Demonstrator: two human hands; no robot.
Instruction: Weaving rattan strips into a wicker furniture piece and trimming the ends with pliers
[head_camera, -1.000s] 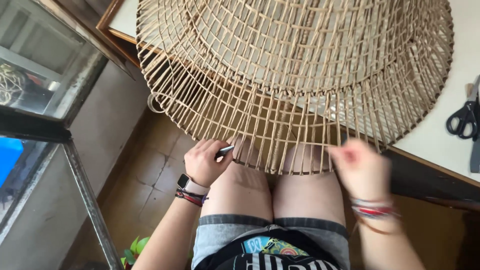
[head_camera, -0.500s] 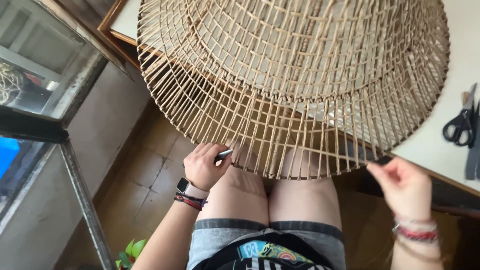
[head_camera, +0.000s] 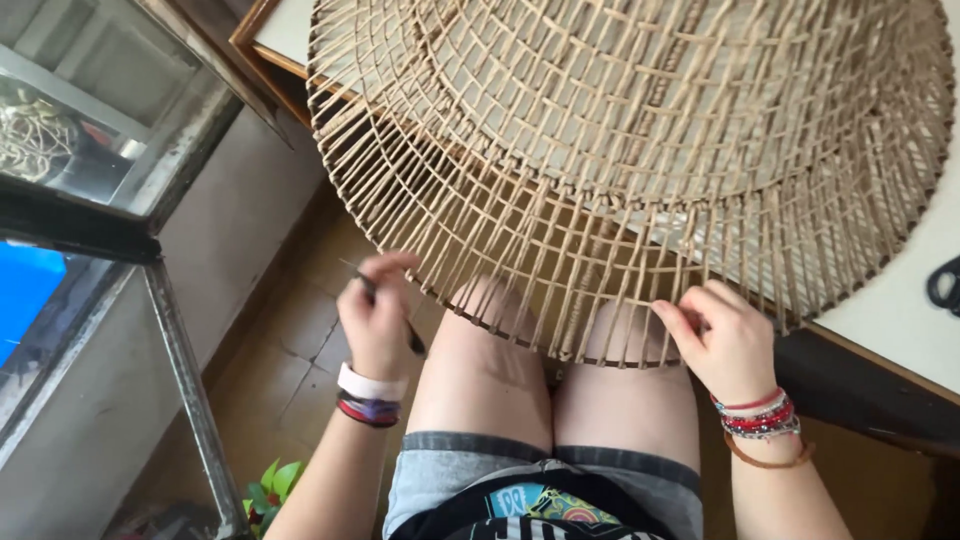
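Over lap: wicker frame rests on table edge. Our right hand pinches rim spokes at 5 o'clock; left hand, at 8, clamped on thin tool. We judge weaving step underway; next needs tool brought between spokes.

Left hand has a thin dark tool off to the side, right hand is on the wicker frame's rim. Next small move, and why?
Probably bring the left hand with its thin dark pointed tool over to the lower rim of the large round woven rattan frame. The tool is held clear of the weave, over the floor, while the right hand pinches the rim's upright strands, so that spot looks steadied for it.
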